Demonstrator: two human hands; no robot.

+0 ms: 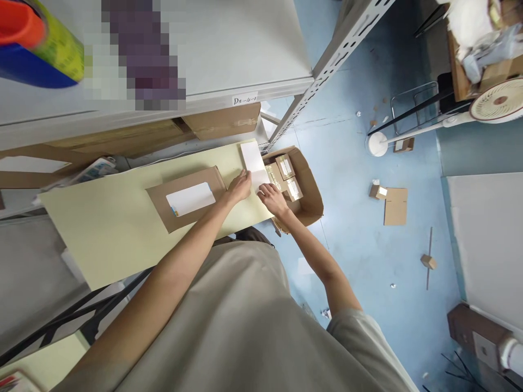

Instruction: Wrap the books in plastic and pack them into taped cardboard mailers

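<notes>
At the right end of a pale yellow tabletop [98, 234] lies a white paper strip [252, 157] with a crease across it. My left hand [239, 187] pinches the strip's left edge, thumb and fingers together. On its opposite side, my right hand [273, 199] has its fingers curled onto the strip's lower right edge. Left of my hands sits a brown cardboard piece [163, 208] bearing a white label [191, 198]; my left hand is close beside its right end. The fingertips partly cover the paper.
Just past the table's right end stands an open cardboard box [312, 188] holding several small taped cartons [285, 166]. A metal shelf [245, 54] rises along the far side. On the blue floor are a standing fan [378, 144], a flat cardboard sheet [395, 207] and scraps.
</notes>
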